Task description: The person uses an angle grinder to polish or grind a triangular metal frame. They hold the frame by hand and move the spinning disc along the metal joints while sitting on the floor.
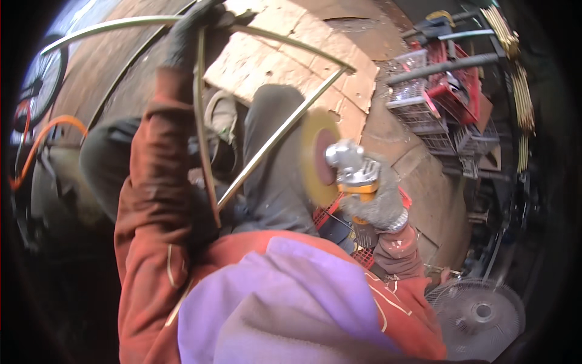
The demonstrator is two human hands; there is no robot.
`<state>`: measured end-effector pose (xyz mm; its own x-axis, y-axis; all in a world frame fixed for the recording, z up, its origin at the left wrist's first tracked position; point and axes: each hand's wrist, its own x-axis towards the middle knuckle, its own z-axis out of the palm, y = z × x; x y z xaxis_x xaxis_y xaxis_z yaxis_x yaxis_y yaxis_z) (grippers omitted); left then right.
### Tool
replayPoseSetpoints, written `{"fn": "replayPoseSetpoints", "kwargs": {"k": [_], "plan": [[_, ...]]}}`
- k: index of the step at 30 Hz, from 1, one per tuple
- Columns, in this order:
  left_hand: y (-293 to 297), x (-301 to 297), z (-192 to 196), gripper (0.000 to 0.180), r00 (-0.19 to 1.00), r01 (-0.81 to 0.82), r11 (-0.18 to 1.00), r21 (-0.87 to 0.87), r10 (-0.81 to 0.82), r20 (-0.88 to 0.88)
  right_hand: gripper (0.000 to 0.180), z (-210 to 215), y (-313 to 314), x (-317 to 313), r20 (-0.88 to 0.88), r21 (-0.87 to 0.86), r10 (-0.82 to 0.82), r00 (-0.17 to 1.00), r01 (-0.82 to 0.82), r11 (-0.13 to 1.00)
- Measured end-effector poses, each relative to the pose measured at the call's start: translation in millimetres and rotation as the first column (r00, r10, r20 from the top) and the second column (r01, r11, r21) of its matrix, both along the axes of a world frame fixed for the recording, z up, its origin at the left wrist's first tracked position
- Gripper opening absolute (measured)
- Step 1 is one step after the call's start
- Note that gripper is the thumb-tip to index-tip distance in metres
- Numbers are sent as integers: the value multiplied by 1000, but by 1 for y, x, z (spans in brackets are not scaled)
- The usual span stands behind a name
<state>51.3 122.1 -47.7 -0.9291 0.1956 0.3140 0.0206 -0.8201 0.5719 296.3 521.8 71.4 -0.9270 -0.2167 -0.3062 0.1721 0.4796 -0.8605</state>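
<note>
My left hand (193, 37), in a dark glove, is raised at the upper left with its fingers wrapped round a thin metal tube frame (276, 134). The frame has a long bent bar across the top and bars that meet in a point near my lap. In a grey glove, my right hand (382, 203) grips an angle grinder (354, 167) with a silver head and an orange-yellow body. Its round yellowish disc (310, 159) looks blurred and stands just right of the slanting bar, over my right knee; whether they touch I cannot tell.
Flat cardboard (260, 64) lies on the floor ahead. Red and grey crates (448, 97) stand on the right beside a metal rack, with a fan (482, 312) at the lower right. At the left are an orange hose (57, 121) and a bicycle wheel (45, 91).
</note>
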Motion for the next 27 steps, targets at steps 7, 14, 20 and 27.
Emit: {"fn": "replayPoseSetpoints", "kwargs": {"k": [7,14,20,27], "plan": [[32,44,70,20,750,-647,225,-729,363,-553,87,6,-11,-7,-50,103,188,981,-183,978],[24,72,94,30,937,-348,733,-584,265,-226,86,2,-14,-18,-1,164,192,981,-189,968],[31,82,104,47,972,-211,845,-491,130,-194,87,-15,0,-29,-72,233,181,981,-160,959],[43,102,114,53,982,-181,909,-375,146,-119,84,-15,16,-58,-33,209,90,995,-82,975]]}}
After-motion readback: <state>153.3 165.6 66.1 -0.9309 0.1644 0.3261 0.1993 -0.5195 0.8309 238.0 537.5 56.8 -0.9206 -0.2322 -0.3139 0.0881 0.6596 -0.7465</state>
